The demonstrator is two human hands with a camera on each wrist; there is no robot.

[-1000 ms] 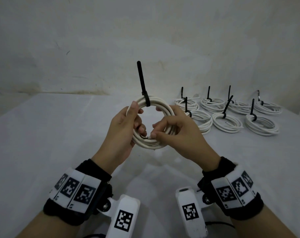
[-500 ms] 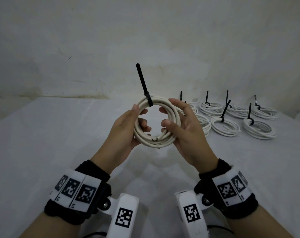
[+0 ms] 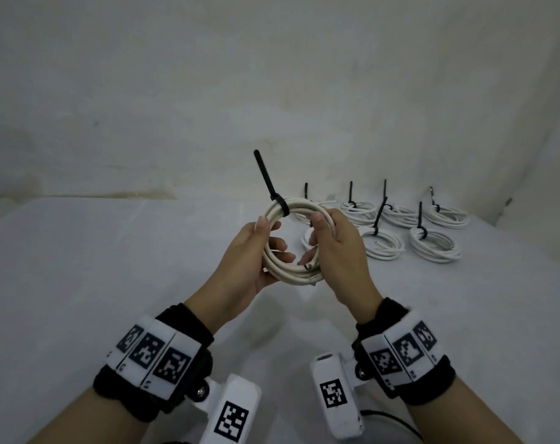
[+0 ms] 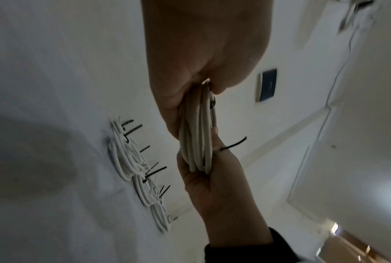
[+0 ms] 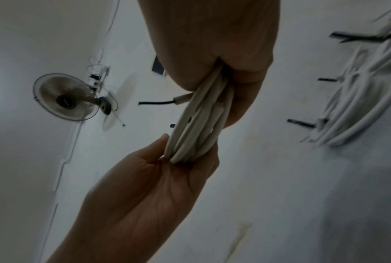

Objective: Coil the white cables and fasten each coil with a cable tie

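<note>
A white cable coil (image 3: 289, 272) is held upright in the air above the table, between both hands. A black cable tie (image 3: 269, 184) is cinched round its top left, its tail sticking up. My left hand (image 3: 262, 248) grips the coil's left side, thumb on the front and fingers through the ring. My right hand (image 3: 328, 241) grips the right side. In the left wrist view the coil (image 4: 197, 142) shows edge-on between the two hands. The right wrist view shows the coil (image 5: 198, 124) the same way, with a cut cable end beside it.
Several tied white coils (image 3: 432, 248) with black tie tails lie in two rows on the white table (image 3: 112, 283) at the back right, near the wall. A wall fan (image 5: 66, 97) appears in the right wrist view.
The coil has moved right and a little away from me, toward the tied coils. My right hand shifted from the coil's bottom to its right side.
</note>
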